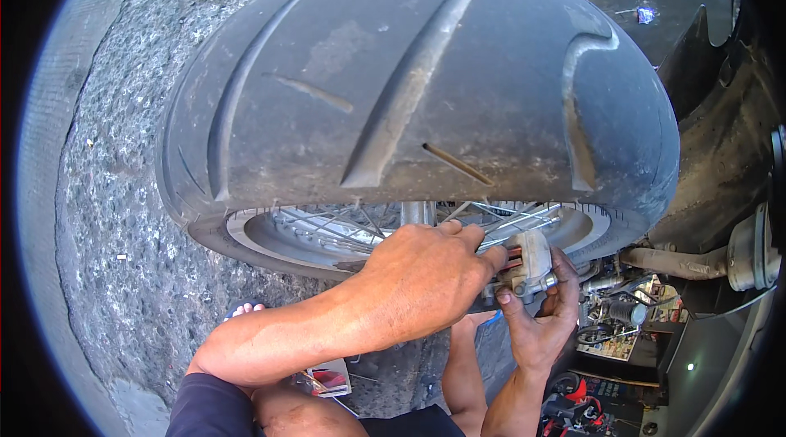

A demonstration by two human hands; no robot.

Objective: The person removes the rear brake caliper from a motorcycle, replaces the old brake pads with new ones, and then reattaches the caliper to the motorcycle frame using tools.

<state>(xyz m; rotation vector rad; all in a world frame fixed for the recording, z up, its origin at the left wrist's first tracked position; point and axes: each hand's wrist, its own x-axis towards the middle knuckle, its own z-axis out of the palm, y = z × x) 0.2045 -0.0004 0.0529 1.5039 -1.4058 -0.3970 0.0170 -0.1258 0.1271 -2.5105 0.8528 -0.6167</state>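
A wide black motorcycle tyre point(417, 81) fills the upper picture, mounted on a spoked silver rim point(327, 232). Just under the rim, my left hand point(426, 269) reaches across from the left, its fingers closed on the top of a grey metal brake caliper point(530, 261). My right hand point(542, 314) comes up from below and grips the same caliper from its underside and right side. Reddish pads show in the caliper's gap between the two hands.
Rough grey paving point(123, 216) lies to the left. An exhaust pipe point(667, 261) and a hub part point(749, 253) stand at the right, with a box of small parts point(622, 318) and a black plastic panel point(704, 355) below them. My sandalled foot point(244, 308) rests beneath my left forearm.
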